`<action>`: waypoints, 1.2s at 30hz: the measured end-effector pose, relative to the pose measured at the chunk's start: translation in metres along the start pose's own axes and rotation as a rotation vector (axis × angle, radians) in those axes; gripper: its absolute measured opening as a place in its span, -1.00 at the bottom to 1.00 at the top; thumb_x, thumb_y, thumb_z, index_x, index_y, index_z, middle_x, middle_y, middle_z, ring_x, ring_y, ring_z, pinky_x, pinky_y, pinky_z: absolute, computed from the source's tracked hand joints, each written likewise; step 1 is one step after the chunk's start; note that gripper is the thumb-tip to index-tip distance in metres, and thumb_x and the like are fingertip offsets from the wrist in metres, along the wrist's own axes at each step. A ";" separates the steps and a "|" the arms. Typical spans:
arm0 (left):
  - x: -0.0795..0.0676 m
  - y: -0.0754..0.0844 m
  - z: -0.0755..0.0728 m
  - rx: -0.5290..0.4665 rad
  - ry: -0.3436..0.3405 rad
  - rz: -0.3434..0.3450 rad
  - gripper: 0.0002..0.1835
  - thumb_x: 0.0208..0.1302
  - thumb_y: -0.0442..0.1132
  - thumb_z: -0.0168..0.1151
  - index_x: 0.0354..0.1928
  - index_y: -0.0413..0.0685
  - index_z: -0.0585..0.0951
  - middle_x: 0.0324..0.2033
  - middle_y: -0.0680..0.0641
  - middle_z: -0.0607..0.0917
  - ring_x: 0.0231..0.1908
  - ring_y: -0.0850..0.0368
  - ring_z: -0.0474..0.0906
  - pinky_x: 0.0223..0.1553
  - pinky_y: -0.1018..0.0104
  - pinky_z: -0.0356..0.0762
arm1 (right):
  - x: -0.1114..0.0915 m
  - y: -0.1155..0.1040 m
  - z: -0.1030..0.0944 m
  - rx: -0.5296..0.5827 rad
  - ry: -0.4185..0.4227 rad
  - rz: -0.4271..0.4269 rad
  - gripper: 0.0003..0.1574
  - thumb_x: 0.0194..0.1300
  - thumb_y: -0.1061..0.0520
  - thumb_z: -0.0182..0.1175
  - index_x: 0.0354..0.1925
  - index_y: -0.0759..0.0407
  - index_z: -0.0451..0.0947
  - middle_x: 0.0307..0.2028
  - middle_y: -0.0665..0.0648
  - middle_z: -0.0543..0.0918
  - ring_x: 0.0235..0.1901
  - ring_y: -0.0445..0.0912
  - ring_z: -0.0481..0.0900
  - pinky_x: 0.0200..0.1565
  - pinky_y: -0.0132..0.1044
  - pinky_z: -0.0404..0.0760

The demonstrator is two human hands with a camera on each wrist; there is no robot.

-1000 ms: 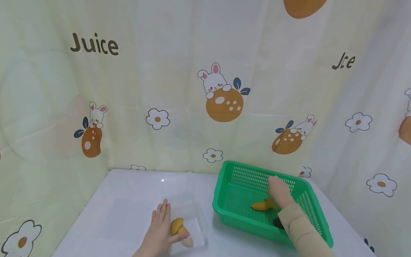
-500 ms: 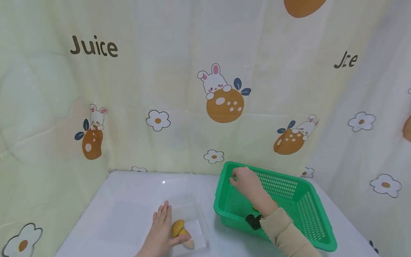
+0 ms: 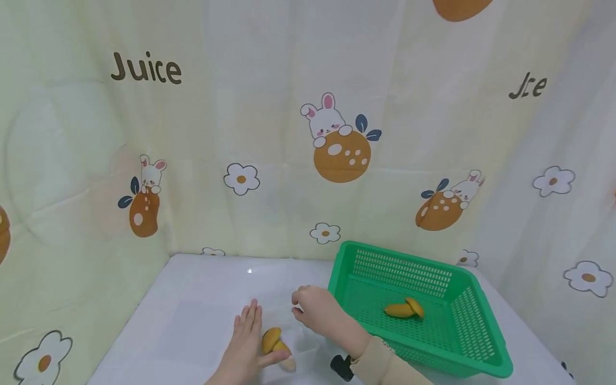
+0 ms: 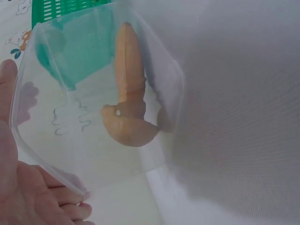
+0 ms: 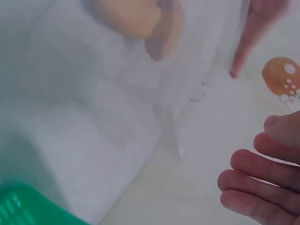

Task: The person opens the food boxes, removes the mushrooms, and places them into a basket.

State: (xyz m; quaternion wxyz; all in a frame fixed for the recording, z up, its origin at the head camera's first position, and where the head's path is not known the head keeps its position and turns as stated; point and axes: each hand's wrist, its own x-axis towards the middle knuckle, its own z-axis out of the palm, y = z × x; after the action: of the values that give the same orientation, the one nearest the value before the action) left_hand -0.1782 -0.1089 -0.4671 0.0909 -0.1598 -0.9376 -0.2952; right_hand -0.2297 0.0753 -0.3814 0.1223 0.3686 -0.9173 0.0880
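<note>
A clear plastic box point(image 4: 98, 164) stands on the table, with a yellow-brown mushroom point(image 3: 271, 339) in it, probably a toy. My left hand point(image 3: 239, 347) lies along the box's left side with straight fingers, the thumb reaching across in front of the mushroom. In the left wrist view, the fingertips touch or nearly touch the box rim. Over the box's right side, my right hand point(image 3: 323, 316) hovers with loosely bent fingers and nothing between them; its relaxed fingers point(image 5: 253, 185) show in the right wrist view. A similar mushroom point(image 3: 403, 308) lies in the green basket point(image 3: 491, 321).
The basket stands right of the box on the white table point(image 3: 192, 305), its near left side behind my right forearm. A patterned curtain point(image 3: 269, 117) hangs behind and beside the table. A small black device point(image 3: 341, 368) sits at my right wrist.
My right hand has moved left out of the basket to above the box, uncovering the basket's mushroom. The left hand has stayed beside the box.
</note>
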 end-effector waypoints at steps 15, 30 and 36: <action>0.004 0.004 -0.003 -0.009 -0.021 -0.031 0.20 -0.09 0.30 0.29 0.27 -0.59 0.09 0.33 -0.45 -0.01 0.31 -0.35 -0.15 0.25 -0.22 -0.16 | 0.017 -0.021 0.039 0.010 -0.238 0.004 -0.84 0.04 0.20 0.37 -0.32 0.19 0.68 -0.36 0.00 0.69 -0.33 -0.21 0.61 -0.33 -0.47 0.56; 0.000 0.004 -0.004 -0.026 0.005 0.003 0.17 -0.07 0.25 0.31 0.26 -0.62 0.07 0.32 -0.47 0.00 0.30 -0.38 -0.14 0.24 -0.24 -0.16 | 0.019 -0.017 0.066 0.097 -0.345 -0.030 -0.87 0.01 0.28 0.34 -0.37 0.13 0.67 -0.47 -0.11 0.63 -0.46 -0.32 0.49 -0.36 -0.53 0.48; 0.000 0.003 -0.004 -0.022 0.005 0.008 0.19 -0.07 0.29 0.27 0.27 -0.61 0.06 0.32 -0.46 -0.02 0.31 -0.38 -0.15 0.24 -0.24 -0.16 | 0.020 -0.019 0.071 0.025 -0.341 -0.046 -0.90 0.05 0.20 0.35 -0.37 0.08 0.64 -0.51 -0.13 0.57 -0.50 -0.34 0.42 -0.40 -0.55 0.44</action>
State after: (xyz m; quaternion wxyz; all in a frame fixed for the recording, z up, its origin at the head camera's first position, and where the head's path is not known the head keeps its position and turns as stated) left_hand -0.1764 -0.1088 -0.4626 0.0926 -0.1639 -0.9334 -0.3054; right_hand -0.2420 0.0308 -0.4425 -0.0379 0.4005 -0.9149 0.0329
